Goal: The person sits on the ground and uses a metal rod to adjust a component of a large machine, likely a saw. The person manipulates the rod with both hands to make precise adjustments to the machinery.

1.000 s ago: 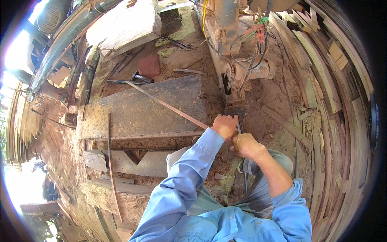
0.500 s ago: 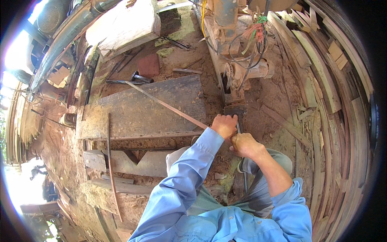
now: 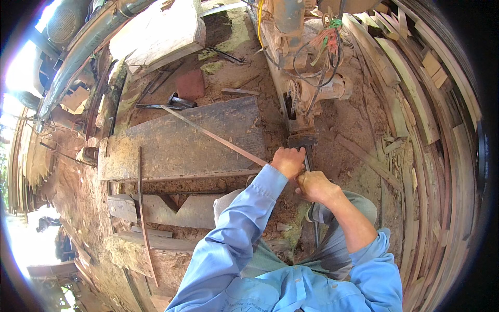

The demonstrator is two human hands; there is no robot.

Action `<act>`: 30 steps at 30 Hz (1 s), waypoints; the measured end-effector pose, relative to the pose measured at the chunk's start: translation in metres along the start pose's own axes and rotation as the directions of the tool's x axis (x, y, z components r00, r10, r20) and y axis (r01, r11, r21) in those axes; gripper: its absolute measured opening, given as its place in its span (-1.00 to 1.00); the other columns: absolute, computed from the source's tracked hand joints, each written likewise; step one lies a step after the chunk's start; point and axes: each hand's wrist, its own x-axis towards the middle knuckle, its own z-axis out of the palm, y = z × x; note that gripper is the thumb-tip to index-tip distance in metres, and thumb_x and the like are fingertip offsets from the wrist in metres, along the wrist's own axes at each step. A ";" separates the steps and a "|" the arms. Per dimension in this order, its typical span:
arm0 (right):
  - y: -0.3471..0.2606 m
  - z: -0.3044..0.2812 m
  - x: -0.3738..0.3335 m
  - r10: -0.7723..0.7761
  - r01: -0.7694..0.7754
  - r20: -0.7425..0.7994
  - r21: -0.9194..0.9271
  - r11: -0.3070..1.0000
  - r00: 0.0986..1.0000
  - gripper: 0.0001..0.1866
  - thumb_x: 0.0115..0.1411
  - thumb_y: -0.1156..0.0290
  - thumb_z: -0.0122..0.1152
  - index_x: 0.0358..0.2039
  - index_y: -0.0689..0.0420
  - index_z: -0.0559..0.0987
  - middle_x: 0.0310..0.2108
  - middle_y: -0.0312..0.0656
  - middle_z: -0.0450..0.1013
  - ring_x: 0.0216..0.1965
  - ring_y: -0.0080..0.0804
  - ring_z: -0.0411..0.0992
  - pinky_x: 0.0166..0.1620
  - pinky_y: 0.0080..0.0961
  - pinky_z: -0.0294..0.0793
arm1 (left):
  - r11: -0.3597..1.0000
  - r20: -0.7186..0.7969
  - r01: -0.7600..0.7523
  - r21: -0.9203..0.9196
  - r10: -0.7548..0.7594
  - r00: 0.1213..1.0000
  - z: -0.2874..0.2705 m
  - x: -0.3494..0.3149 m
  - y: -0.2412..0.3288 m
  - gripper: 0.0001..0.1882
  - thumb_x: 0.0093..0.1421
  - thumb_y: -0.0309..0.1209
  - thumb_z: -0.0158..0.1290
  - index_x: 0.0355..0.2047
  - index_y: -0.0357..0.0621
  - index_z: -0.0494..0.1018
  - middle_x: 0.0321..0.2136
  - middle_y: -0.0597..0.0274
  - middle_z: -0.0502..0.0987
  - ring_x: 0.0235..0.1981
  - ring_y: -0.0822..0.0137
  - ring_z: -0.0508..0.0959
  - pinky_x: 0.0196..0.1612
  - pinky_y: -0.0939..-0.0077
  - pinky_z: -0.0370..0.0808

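My left hand (image 3: 288, 162) is closed in a fist beside the lower end of a metal bar fitting. Just below and to its right, my right hand (image 3: 315, 186) is closed too, nearly touching it. A long thin strip (image 3: 215, 136) slants from the upper left and disappears beneath my left cuff, toward both hands; what the fingers grip is hidden. Close by on the right, a narrow metal rail (image 3: 316, 234) runs down between my legs. The strip crosses a broad weathered board (image 3: 192, 138), and its far end lies by a black hammer-like tool (image 3: 182, 100).
Ahead stands a dusty motor (image 3: 330, 87) with loose cables (image 3: 332, 60). Stacked planks (image 3: 431, 135) line the right side. A thick pale slab (image 3: 161, 36) lies at the far left. Nearer are a notched board (image 3: 192, 210) and another thin strip (image 3: 144, 223).
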 end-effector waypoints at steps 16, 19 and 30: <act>-0.001 -0.001 0.001 0.023 -0.022 0.033 -0.005 1.000 0.999 -0.73 0.10 0.28 0.18 -0.48 0.27 0.55 -0.54 0.03 0.49 -0.40 -0.03 0.51 -0.30 -0.16 0.49 | 0.999 -0.016 -0.004 0.045 0.005 1.000 0.002 -0.001 0.000 -0.45 0.12 -0.13 0.11 0.05 -0.14 0.30 -0.32 0.04 0.56 -0.26 0.04 0.59 -0.17 0.16 0.47; 0.001 0.000 0.000 0.016 -0.016 0.008 0.007 1.000 1.000 -0.72 0.09 0.27 0.18 -0.49 0.28 0.55 -0.54 0.04 0.49 -0.39 -0.02 0.51 -0.30 -0.16 0.49 | 0.999 -0.021 -0.012 0.040 0.013 1.000 0.001 -0.001 0.000 -0.45 0.12 -0.14 0.11 0.04 -0.14 0.31 -0.32 0.03 0.56 -0.26 0.04 0.59 -0.17 0.15 0.47; -0.003 -0.003 -0.001 0.021 -0.021 0.023 -0.004 1.000 1.000 -0.71 0.08 0.26 0.19 -0.44 0.30 0.55 -0.51 0.06 0.51 -0.37 -0.01 0.52 -0.28 -0.15 0.49 | 0.999 -0.005 -0.001 0.034 0.001 1.000 0.000 -0.002 0.001 -0.45 0.12 -0.15 0.11 0.06 -0.13 0.30 -0.31 0.02 0.56 -0.24 0.01 0.58 -0.17 0.14 0.47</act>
